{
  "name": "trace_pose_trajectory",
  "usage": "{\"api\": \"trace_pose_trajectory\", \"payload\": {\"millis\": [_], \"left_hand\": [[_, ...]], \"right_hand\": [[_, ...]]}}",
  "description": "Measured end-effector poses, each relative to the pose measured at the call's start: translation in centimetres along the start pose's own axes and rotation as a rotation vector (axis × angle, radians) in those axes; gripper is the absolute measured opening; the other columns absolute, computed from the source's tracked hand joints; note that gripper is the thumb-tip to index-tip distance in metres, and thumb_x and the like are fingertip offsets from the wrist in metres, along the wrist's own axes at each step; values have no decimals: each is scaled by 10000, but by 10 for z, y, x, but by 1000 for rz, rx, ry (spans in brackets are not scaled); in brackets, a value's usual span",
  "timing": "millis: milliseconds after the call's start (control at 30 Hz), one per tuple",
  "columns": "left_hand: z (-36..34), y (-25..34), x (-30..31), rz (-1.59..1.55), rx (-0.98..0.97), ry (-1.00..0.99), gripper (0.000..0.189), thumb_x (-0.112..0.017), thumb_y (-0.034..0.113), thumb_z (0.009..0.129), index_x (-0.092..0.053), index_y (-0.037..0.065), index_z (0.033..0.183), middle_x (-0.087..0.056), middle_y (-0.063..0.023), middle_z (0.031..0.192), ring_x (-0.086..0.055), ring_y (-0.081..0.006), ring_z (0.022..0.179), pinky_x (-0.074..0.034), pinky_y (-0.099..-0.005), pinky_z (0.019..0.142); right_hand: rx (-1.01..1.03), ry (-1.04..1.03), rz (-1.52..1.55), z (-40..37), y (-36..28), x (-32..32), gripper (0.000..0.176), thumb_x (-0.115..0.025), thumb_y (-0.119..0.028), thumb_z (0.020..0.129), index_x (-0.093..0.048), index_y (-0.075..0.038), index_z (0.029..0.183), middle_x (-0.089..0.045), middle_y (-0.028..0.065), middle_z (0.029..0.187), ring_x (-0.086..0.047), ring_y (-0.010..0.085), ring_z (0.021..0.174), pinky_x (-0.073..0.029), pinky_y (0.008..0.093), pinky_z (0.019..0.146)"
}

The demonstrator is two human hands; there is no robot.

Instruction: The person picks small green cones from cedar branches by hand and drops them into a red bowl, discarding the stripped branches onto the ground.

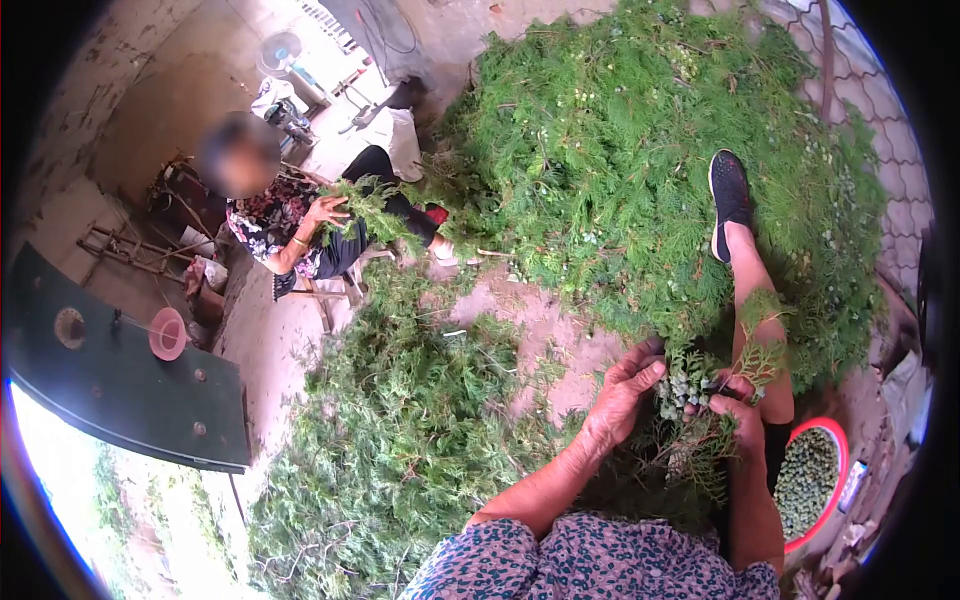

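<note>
A green cypress branch (pixel 690 440) with a cluster of pale blue-green cones (pixel 684 388) is held above my lap. My left hand (pixel 625 392) is closed at the branch's left side, thumb and fingers pressed together beside the cones. From the other side, my right hand (pixel 740 415) is closed on the branch, its fingertips against the cluster and partly covered by foliage. Down by my right leg stands a red-rimmed basin (pixel 843 462) holding many small green cones.
A large heap of cut cypress (pixel 620 150) lies ahead, with my shoe (pixel 730 195) on it. Another pile (pixel 400 430) spreads to the left. A seated person (pixel 300 230) holds a sprig at left. A dark green panel (pixel 120 370) and a fan (pixel 280 52) stand beyond.
</note>
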State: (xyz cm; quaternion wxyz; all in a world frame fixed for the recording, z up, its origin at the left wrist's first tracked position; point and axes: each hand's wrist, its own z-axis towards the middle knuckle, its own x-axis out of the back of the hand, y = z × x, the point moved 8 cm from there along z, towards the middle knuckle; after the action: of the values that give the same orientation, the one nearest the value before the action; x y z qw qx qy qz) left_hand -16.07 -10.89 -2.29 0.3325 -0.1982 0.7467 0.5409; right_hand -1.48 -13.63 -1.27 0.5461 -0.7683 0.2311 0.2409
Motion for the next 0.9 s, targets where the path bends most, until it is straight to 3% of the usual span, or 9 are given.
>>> {"api": "trace_pose_trajectory", "payload": {"millis": [133,300,500,600,700,900], "left_hand": [[-7,-13,-10,-238,201,-118,669,-628,260,815,-290,24,1342,-462,-115,1253,-469,-229,1113,-386,-367,941],[-7,-23,-4,23,227,-125,661,-676,146,765,-331,13,1313,-515,-79,1184,-517,-196,1048,-424,-354,894],[-11,-9,-36,12,116,-285,615,-679,62,736,-375,-12,1266,-556,-90,1117,-568,-203,956,-441,-327,871],[-8,-21,-24,-34,140,-178,569,-658,45,755,-388,-10,1253,-564,-89,1099,-578,-202,932,-447,-328,862],[-9,-32,-17,-28,248,-133,502,-623,42,789,-405,3,1239,-569,-79,1087,-582,-181,919,-466,-302,826],[-8,-33,-15,103,247,-91,407,-584,69,832,-438,32,1210,-589,-63,1033,-596,-150,878,-499,-258,713]], "right_hand": [[-28,-10,6,5,8,16,304,-517,24,693,-469,3,993,-574,172,861,-611,293,687,-541,404,619],[-1,59,-10,-5,-3,13,321,-496,13,702,-461,-18,1020,-563,168,875,-602,281,691,-539,397,609],[28,99,-21,-5,-1,28,313,-495,3,720,-462,-28,1030,-551,141,940,-587,259,780,-528,370,675],[-3,107,75,-9,-6,16,303,-518,26,722,-462,4,1019,-561,139,868,-604,245,703,-536,362,622],[27,54,-20,-6,-4,26,302,-492,-14,734,-463,-30,1034,-547,139,931,-584,255,778,-527,371,665],[17,55,6,0,8,43,331,-512,-35,729,-454,-30,1055,-554,141,905,-590,253,712,-528,367,618]]}}
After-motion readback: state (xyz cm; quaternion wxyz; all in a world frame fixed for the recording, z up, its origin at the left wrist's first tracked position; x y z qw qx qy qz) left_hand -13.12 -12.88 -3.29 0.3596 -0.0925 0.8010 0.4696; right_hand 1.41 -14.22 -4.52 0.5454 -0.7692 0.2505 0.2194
